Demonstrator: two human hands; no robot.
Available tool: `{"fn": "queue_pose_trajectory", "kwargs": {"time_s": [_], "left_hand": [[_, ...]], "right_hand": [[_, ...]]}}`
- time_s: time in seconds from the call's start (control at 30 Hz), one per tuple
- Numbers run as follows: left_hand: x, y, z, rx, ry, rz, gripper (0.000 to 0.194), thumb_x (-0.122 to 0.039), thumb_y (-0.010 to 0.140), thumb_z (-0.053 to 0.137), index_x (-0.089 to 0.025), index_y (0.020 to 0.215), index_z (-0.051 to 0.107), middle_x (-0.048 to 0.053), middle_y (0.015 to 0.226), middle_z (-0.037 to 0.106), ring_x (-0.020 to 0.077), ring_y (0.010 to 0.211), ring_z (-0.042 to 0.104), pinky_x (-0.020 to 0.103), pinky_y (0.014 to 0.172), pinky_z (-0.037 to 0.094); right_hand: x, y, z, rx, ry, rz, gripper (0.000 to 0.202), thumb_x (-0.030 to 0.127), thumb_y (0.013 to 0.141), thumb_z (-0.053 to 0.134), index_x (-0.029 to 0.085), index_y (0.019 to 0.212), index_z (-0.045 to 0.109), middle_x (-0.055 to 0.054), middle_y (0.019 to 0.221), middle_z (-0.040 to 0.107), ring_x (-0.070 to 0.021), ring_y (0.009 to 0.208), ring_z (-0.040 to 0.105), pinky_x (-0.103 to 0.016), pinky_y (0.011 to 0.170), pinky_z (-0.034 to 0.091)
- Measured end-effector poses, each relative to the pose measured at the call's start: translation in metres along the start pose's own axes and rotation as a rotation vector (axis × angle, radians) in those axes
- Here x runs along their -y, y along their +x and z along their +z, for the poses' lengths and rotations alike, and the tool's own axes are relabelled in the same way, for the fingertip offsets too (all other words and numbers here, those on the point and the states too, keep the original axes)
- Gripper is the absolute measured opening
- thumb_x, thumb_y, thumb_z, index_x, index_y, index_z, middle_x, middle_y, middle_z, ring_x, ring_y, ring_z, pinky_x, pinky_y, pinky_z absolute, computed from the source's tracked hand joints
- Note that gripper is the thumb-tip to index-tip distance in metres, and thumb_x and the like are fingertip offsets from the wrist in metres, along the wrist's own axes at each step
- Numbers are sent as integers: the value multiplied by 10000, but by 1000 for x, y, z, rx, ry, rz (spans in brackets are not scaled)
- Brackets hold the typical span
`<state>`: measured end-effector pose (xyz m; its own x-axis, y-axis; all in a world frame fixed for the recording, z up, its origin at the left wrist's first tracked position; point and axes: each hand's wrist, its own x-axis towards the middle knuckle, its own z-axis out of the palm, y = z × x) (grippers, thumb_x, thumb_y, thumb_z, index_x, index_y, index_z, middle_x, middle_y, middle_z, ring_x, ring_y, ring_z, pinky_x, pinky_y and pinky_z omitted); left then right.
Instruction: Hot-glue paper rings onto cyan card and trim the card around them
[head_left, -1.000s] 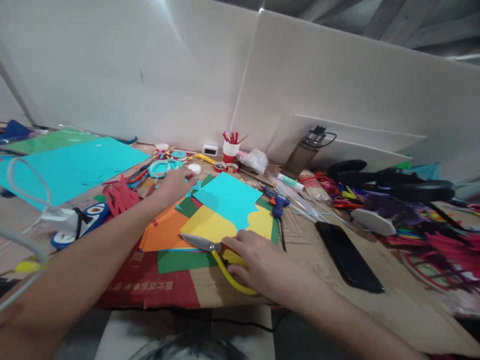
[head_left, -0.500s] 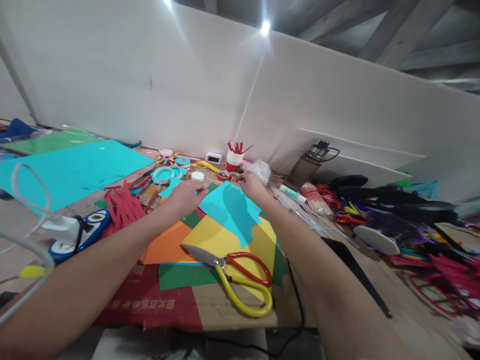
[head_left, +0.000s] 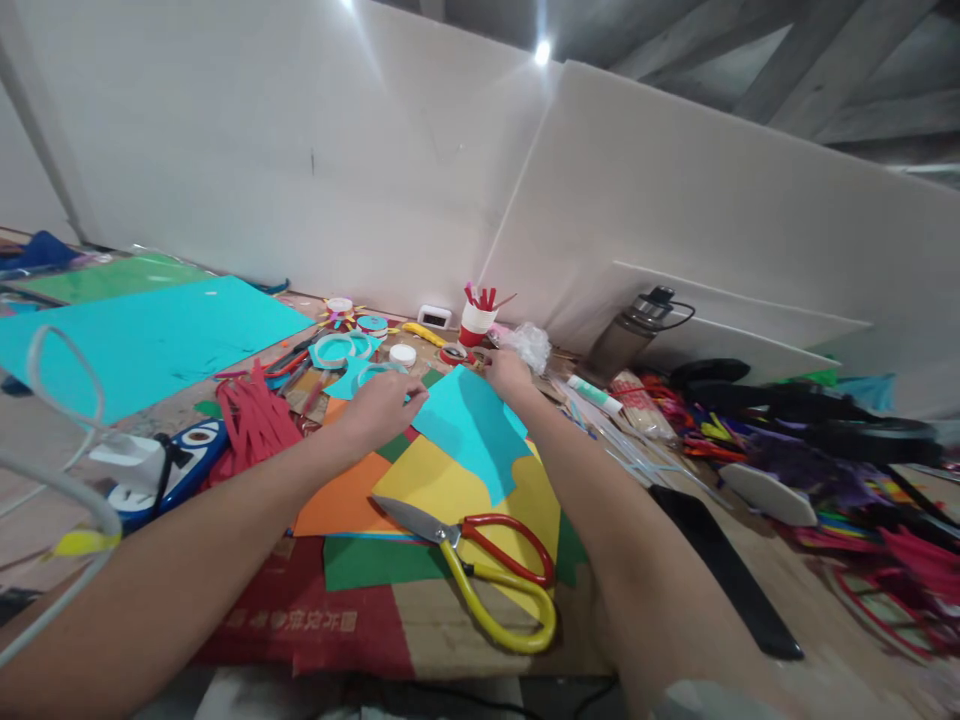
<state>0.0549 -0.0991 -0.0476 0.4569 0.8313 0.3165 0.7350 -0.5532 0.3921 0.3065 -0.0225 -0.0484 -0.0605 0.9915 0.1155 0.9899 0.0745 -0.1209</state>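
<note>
My left hand (head_left: 388,405) is closed, with thumb and fingertips together beside the left edge of a cut light-blue paper sheet (head_left: 469,415). What it pinches, if anything, I cannot make out. My right hand (head_left: 510,372) is at the far right edge of that sheet, its fingers bent together next to a small tape roll (head_left: 454,355). Its fingertips are partly hidden, so its hold is unclear. Beneath the blue sheet lie yellow paper (head_left: 427,470), orange paper (head_left: 337,500) and green paper (head_left: 375,563). Large scissors (head_left: 450,535) with red and yellow handles rest on the stack, nearer to me.
Behind the hands stand a red-and-white cup (head_left: 478,322) of red sticks and a white lid (head_left: 403,355). Red strips (head_left: 259,415) and a blue power strip (head_left: 172,465) lie left. A bottle (head_left: 630,335), glue stick (head_left: 594,393) and black flat object (head_left: 724,570) are right.
My left hand has come slightly down and right, closer to the blue sheet, uncovering a light-blue ring behind it. My right hand stays by the tape. The whole view has shifted a little.
</note>
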Motion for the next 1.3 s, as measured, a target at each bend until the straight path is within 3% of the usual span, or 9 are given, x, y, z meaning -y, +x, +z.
{"fn": "queue_pose_trajectory", "kwargs": {"time_s": [0.13,0.27,0.4,0.53,0.73,0.87,0.93,1.13,1.3], "left_hand": [[-2,0,2,4,17,-11,309,-304,982,515,-175,978,795,100,1031,804,269,978,719,370,846,524],[-6,0,1,31,33,-31,321,-311,979,517,-163,1016,801,104,1044,805,269,969,723,359,844,523],[-9,0,4,41,49,-19,339,-324,981,516,-151,1042,802,114,1056,800,270,979,718,352,866,515],[-9,-1,9,54,55,9,314,-315,961,532,-163,991,805,110,1039,800,274,974,715,350,848,506],[-8,1,10,86,63,0,317,-333,955,526,-175,961,801,108,1019,803,285,967,716,356,831,497],[-9,1,9,127,111,-21,344,-351,967,506,-178,1016,799,98,1049,803,280,982,711,342,829,499],[-10,1,10,135,108,-20,347,-346,966,506,-173,1024,802,103,1058,801,278,979,709,340,834,504],[-15,-2,16,161,80,18,314,-334,953,540,-179,1021,805,99,1075,797,279,992,709,355,893,512],[-13,-2,19,186,65,60,279,-323,928,561,-173,954,794,112,1084,789,299,1035,698,383,919,504]], "right_hand": [[-2,-34,-19,-89,15,-33,320,223,978,512,125,1133,775,-193,1260,646,-269,1148,616,-334,951,475],[-2,-87,-35,-101,59,-108,234,185,947,566,169,1032,784,-127,1132,710,-230,1061,635,-306,928,455],[0,-137,-44,-18,186,-288,187,149,936,594,169,916,779,-98,971,757,-213,964,660,-301,887,444],[4,-166,-44,96,205,-310,199,141,934,599,192,898,789,-90,972,764,-210,963,666,-299,878,446],[3,-174,-40,159,283,-328,146,203,918,685,217,1002,803,-80,1013,767,-211,953,669,-314,869,471],[-14,-170,-41,-40,449,-233,254,326,931,703,182,1131,767,-108,1152,750,-218,990,677,-339,888,506],[-23,-168,-41,-81,451,-191,313,342,920,718,168,1179,745,-127,1203,733,-231,1025,676,-366,921,517],[-26,-169,-33,103,385,-132,527,297,831,819,170,1324,680,-147,1347,688,-257,1143,670,-386,1004,510],[-19,-167,-24,137,451,-138,422,257,835,807,166,1236,712,-106,1195,742,-189,933,699,-306,839,532]]}}
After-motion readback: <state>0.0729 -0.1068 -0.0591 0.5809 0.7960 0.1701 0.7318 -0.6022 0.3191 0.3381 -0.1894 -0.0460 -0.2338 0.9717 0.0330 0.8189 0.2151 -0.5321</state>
